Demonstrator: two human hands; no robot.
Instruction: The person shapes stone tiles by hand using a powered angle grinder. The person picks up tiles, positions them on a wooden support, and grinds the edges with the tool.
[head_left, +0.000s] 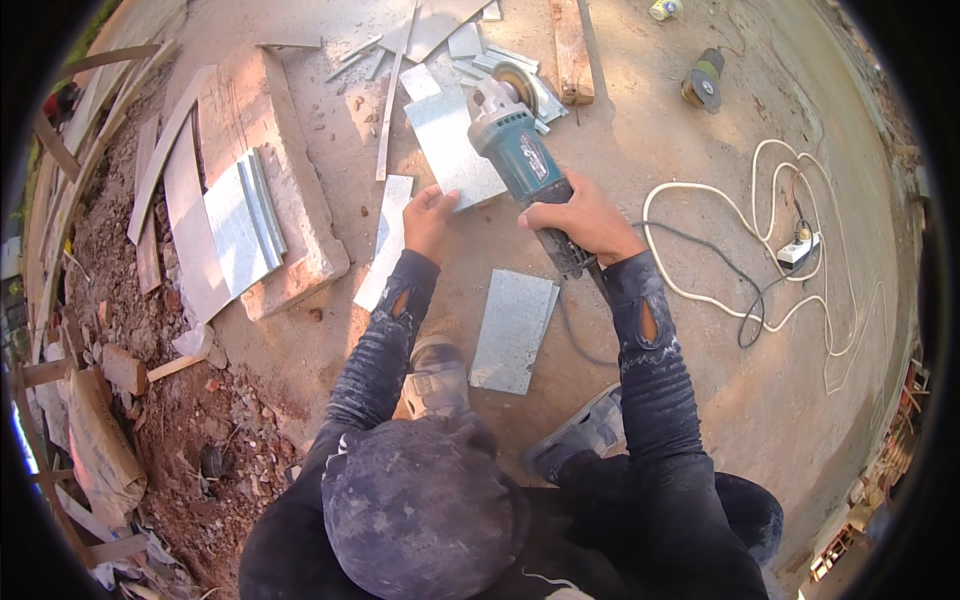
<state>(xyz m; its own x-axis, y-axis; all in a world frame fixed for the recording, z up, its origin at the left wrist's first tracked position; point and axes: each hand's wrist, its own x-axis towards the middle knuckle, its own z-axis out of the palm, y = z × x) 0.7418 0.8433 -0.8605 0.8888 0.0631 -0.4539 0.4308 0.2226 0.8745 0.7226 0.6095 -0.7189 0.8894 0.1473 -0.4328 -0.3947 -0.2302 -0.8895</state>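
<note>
My right hand (pixel 585 222) is wrapped around the rear body of a teal angle grinder (pixel 527 160), whose metal head and round disc point away from me. The disc sits over the far right part of a pale grey tile (pixel 450 145); whether it touches the tile cannot be made out. My left hand (pixel 432 222) pinches that tile's near left corner between thumb and fingers. A narrow tile strip (pixel 388 240) lies just left of this hand. Nearer my feet, a stack of grey tile pieces (pixel 513 332) rests on the ground below the grinder.
At the left, stacked tiles (pixel 240 225) lean on a long concrete block (pixel 300 190). Tile offcuts (pixel 465 42) and a wooden beam (pixel 572 55) lie ahead. A second grinder (pixel 706 80) stands far right. White cable (pixel 690 187) loops near a power strip (pixel 799 251). Rubble (pixel 215 430) borders the left.
</note>
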